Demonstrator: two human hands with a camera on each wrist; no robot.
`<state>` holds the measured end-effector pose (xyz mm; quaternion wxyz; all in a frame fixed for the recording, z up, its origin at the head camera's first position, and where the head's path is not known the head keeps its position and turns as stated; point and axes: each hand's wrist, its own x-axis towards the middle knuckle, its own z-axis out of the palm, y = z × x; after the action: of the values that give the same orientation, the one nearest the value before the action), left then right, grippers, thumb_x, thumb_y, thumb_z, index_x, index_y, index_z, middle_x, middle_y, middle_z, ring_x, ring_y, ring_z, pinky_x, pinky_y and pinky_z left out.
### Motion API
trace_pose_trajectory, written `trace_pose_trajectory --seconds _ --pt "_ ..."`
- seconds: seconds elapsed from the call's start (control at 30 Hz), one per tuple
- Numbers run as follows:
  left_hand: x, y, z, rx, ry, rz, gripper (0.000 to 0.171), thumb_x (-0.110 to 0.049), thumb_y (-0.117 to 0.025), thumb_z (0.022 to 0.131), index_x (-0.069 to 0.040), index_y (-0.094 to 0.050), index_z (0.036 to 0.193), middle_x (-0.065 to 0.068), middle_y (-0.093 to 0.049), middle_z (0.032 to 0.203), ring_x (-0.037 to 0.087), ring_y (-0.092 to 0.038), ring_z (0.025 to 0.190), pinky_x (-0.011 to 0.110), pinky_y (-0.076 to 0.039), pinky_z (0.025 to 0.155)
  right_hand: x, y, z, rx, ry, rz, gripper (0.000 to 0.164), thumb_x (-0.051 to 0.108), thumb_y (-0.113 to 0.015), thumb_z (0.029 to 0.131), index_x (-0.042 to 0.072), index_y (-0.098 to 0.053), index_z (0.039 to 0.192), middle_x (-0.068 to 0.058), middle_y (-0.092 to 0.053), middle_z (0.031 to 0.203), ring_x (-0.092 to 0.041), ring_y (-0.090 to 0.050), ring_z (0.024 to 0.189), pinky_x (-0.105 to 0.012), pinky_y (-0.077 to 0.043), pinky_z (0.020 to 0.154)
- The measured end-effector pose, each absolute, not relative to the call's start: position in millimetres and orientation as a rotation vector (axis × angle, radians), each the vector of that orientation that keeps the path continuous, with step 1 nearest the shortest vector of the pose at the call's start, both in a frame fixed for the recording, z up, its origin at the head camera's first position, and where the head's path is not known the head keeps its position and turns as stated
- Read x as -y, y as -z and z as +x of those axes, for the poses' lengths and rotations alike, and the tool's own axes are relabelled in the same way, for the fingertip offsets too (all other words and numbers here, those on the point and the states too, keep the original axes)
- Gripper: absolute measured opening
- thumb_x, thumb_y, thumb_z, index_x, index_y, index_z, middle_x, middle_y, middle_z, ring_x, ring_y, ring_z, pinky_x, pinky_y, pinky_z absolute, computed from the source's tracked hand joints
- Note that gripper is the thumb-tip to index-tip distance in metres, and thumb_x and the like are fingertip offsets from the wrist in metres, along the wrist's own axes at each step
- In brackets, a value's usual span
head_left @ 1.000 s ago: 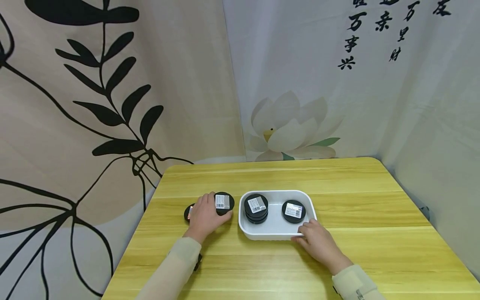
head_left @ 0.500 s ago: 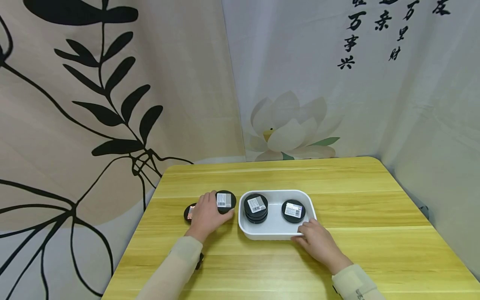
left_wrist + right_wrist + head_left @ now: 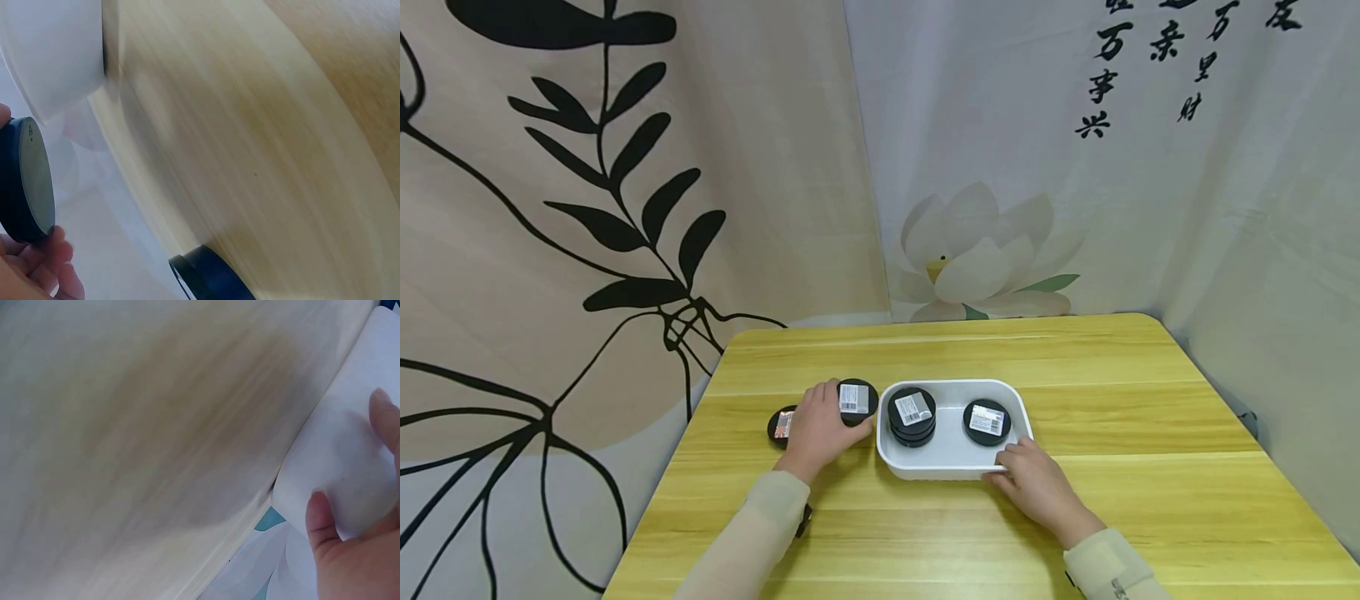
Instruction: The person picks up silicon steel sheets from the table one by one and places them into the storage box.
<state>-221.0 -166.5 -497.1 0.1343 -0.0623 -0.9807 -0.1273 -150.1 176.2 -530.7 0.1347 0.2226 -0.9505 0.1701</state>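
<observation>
Tabletop (image 3: 1150,400) is carrying tray (image 3: 951,474), inward of its far edge. Right hand (image 3: 1033,487) is gripping tray's near right corner, probably steadying it. Left hand (image 3: 818,429) is pinching held tin (image 3: 859,402), apparently raised, beside tray's left edge. Stack (image 3: 912,418) is standing tray-left, lone tin (image 3: 987,422) lying tray-right, loose tin (image 3: 780,427) lying toward tabletop's left edge.

We see a yellow wood-grain counter (image 3: 1187,467), and behind it pale cloth (image 3: 790,167) printed with black leaves (image 3: 606,227), a white lotus (image 3: 981,267) and, above it, black characters (image 3: 1103,87).
</observation>
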Motion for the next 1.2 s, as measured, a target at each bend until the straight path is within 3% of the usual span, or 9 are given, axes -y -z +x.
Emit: trace_pose_trajectory --seconds 0.53,1.2 --pt "158.7 497.3 -222.2 2.802 0.382 -0.231 0.094 -0.07 -0.06 0.065 -0.002 -0.04 0.126 0.012 -0.049 0.113 0.026 -0.045 0.104 0.039 -0.037 0.092 -176.4 533.0 -151.1 2.74 -0.495 0.651 0.022 0.038 -0.073 0.075 0.023 -0.058 0.07 0.014 -0.051 0.071 -0.01 -0.038 0.072 -0.028 -0.038 0.061" --pt "146.5 489.7 -222.8 2.832 0.375 -0.266 0.096 -0.075 -0.053 0.067 -0.003 -0.038 0.13 0.011 -0.048 0.12 0.025 -0.044 0.109 0.041 -0.037 0.094 -176.0 532.1 -150.6 2.744 -0.501 0.644 0.022 0.037 -0.073 0.075 0.021 -0.059 0.07 0.014 -0.051 0.071 -0.011 -0.037 0.07 -0.028 -0.037 0.061"
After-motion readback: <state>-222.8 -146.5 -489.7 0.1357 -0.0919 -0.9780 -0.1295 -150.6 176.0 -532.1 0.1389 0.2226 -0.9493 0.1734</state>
